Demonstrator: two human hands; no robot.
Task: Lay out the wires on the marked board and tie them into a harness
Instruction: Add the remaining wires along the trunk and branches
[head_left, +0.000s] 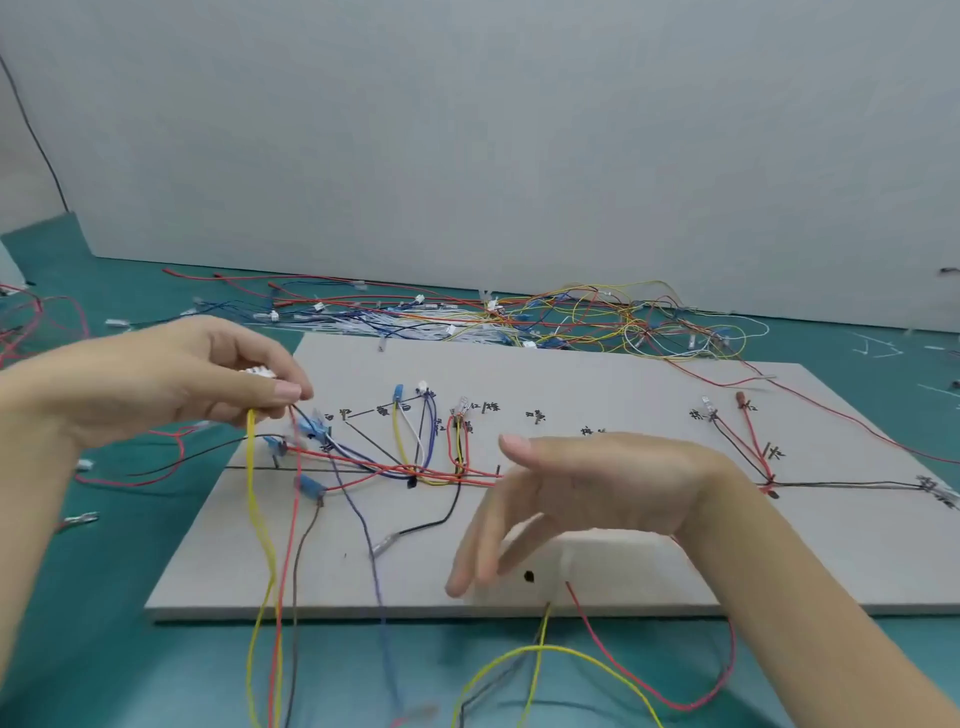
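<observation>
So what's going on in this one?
A person is building a wire harness on a marked board. The left hand pinches the tops of a yellow wire and other wires, lifted above the board's left end. The right hand hovers open over the middle, holding nothing. Several wires already follow the drawn lines; a loose pile lies behind.

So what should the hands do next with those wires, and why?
Probably lower the left hand so its pinched wires settle onto the marked board. They dangle off the near edge, unrouted, while the right hand hovers open and empty, free to press them along the black line.
</observation>
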